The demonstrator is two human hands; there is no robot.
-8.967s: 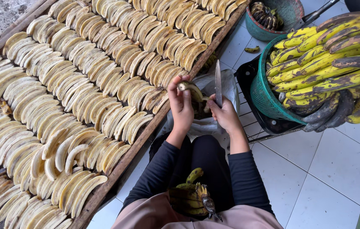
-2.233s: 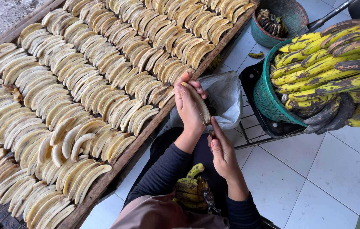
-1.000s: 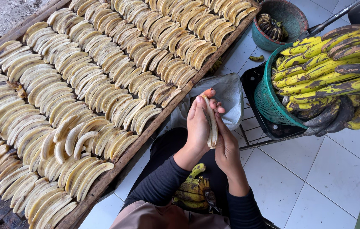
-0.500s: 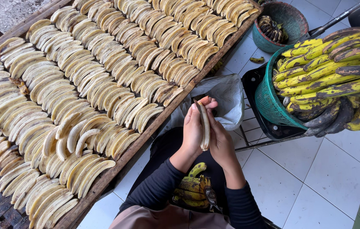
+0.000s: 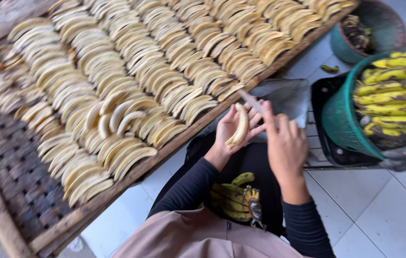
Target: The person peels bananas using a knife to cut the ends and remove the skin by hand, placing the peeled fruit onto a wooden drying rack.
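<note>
Across the upper left, a big woven drying tray (image 5: 16,191) with a wood frame carries rows of peeled banana halves (image 5: 131,86), packed edge to edge up to its right rim. Beside the tray's right edge, white floor tiles (image 5: 379,210); a grey cloth (image 5: 284,95) lies near the rim. At far right a teal basket (image 5: 341,119) full of unpeeled yellow-black bananas (image 5: 399,91) sits on a black crate (image 5: 327,153); a second teal bowl (image 5: 379,28) of dark scraps sits at the top right. A small bunch of bananas (image 5: 231,200) rests on the lap, on dark fabric. Left hand (image 5: 234,129) cradles a peeled banana (image 5: 240,126), fingers curled loosely under it, just off the tray's right edge. Right hand (image 5: 284,143) is clenched on a knife (image 5: 251,101), blade blurred, tip near the fruit's top end. Peeled banana judged light, soft, slippery, easily bruised or snapped; best supported along its length in the palm, not pinched at the ends. Outdoor or open work area, daylight, hard tiled floor.
</note>
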